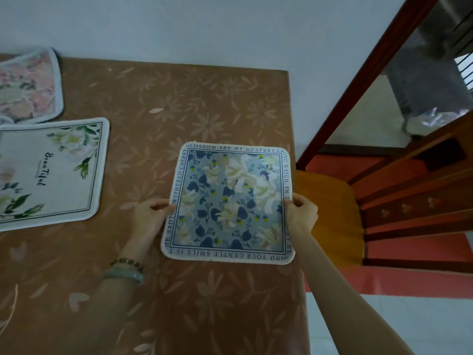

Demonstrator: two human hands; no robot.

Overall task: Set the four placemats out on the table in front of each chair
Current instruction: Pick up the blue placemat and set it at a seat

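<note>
Here the left hand (151,216) and right hand (300,213) pinch the blue placemat (227,201) by opposite edges, seemingly just above the table (204,98).

Blue floral placemat (228,202), brown leaf-patterned tablecloth (179,98), white green-leafed placemat (51,170)

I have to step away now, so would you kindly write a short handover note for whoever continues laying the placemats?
Left hand: grip closed on the left edge of the blue floral placemat.
Right hand: grip closed on its right edge.
That mat is at the table's right edge, facing the wooden chair; whether it lies fully flat cannot be told.
The white "Beautiful" placemat lies flat at the left, and the pink floral placemat lies beyond it at the far left.
Done: two mats lying on the table, a third being placed.
Left: release this one, then set the fourth mat, which is not in view.
</note>
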